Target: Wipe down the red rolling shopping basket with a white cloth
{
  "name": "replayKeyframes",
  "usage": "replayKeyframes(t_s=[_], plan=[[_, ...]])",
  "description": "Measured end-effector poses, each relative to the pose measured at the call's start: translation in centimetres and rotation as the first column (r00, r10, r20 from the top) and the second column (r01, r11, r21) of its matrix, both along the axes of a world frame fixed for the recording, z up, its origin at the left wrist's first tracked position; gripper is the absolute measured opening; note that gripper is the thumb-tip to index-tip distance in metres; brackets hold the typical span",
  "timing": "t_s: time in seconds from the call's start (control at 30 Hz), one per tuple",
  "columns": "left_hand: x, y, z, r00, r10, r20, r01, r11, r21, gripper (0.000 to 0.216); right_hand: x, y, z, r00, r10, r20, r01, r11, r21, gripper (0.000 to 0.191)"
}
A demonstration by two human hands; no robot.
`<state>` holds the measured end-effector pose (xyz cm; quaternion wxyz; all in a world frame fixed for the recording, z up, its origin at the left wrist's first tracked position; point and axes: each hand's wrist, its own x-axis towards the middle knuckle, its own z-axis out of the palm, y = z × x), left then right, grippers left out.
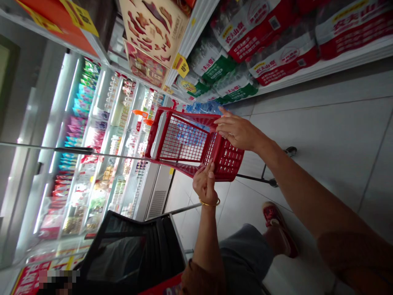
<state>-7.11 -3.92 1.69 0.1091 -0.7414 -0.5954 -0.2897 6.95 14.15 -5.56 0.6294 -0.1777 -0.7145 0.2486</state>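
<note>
The view is turned sideways. A red shopping cart (229, 157) with grid-like basket walls stands just beyond both hands. My right hand (236, 129), the upper one, is beside the basket's edge with its fingers stretched and apart. My left hand (204, 184), wearing a gold bracelet (211, 203), is by the basket's lower side, index finger and thumb extended and other fingers partly bent. Nothing shows in either hand. Whether the fingertips touch the cart I cannot tell.
Packs of bottled water (267, 37) line a shelf at upper right, beside patterned boxes (150, 32). A lit refrigerated display (104, 135) fills the left. At the bottom is a large black panelled object (132, 246). A cart wheel (290, 151) and a red shoe (273, 215) are on tiled floor (337, 135).
</note>
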Motion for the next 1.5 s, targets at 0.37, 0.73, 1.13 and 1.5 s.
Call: replayKeyframes(t_s=[0.37,0.73,1.13,1.5], plan=[[-1.8,0.3,0.6,0.995,-0.053,0.084,0.056,0.997,-0.043,0.030,-0.1,-1.3,1.6,0.972,-0.088,0.217,0.083,0.996,0.034,0.028],[-2.0,-0.2,0.8,1.000,-0.022,0.003,0.022,0.999,-0.035,0.030,-0.2,-2.8,1.0,0.982,-0.138,0.131,0.137,0.990,0.018,0.028],[-0.8,1.5,0.8,0.986,-0.099,-0.132,0.073,0.978,-0.195,0.045,-1.1,-4.3,-0.2,0.975,-0.201,-0.099,0.188,0.974,-0.125,0.027],[0.4,2.2,0.7,0.982,-0.085,-0.167,0.055,0.983,-0.177,0.048,-8.7,-13.2,-4.0,0.864,-0.382,-0.328,0.280,0.906,-0.318,0.040]])
